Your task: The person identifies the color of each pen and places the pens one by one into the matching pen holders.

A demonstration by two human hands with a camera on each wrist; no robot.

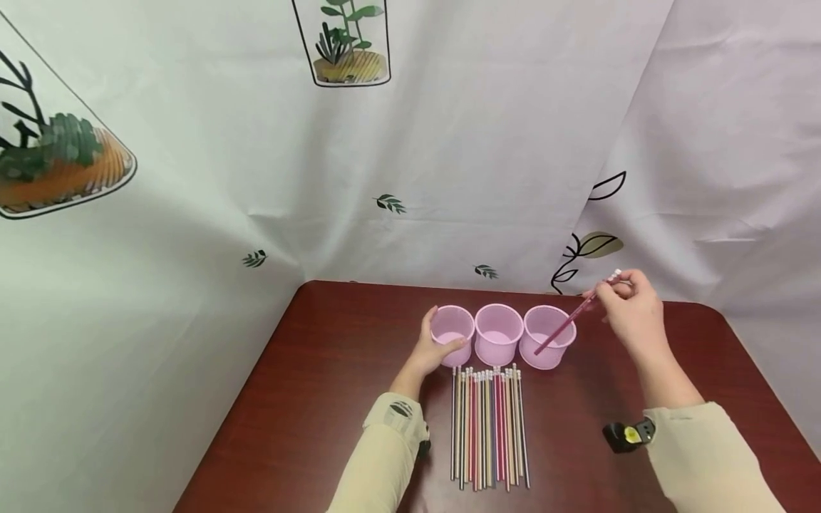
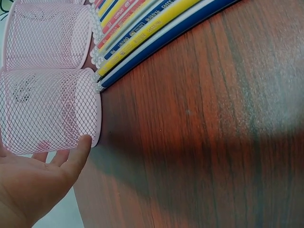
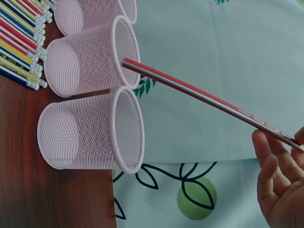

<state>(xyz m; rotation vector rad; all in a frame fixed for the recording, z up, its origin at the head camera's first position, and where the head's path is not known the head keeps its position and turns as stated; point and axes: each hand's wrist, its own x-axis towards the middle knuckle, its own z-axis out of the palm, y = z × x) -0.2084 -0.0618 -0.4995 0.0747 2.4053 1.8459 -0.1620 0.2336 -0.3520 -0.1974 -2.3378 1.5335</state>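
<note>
Three pink mesh pencil cups stand side by side on the table. My left hand [image 1: 428, 353] holds the left cup [image 1: 451, 358], its thumb across the front and its fingers round the outer side; the left wrist view shows the fingers [image 2: 71, 159] along the mesh wall. My right hand [image 1: 635, 313] pinches a red striped pencil [image 1: 582, 311] near its white eraser end. It slants down to the left, its lower end overlapping the right cup [image 1: 540, 362] in the head view. In the right wrist view that end overlaps the middle cup's rim [image 3: 114, 52].
Several striped pencils [image 1: 490, 427] lie in a row before the cups, eraser ends toward them. Behind the dark red wooden table [image 1: 346, 342] hangs a white cloth [image 1: 449, 178] with plant prints. A black device [image 1: 621, 437] is strapped to the right wrist.
</note>
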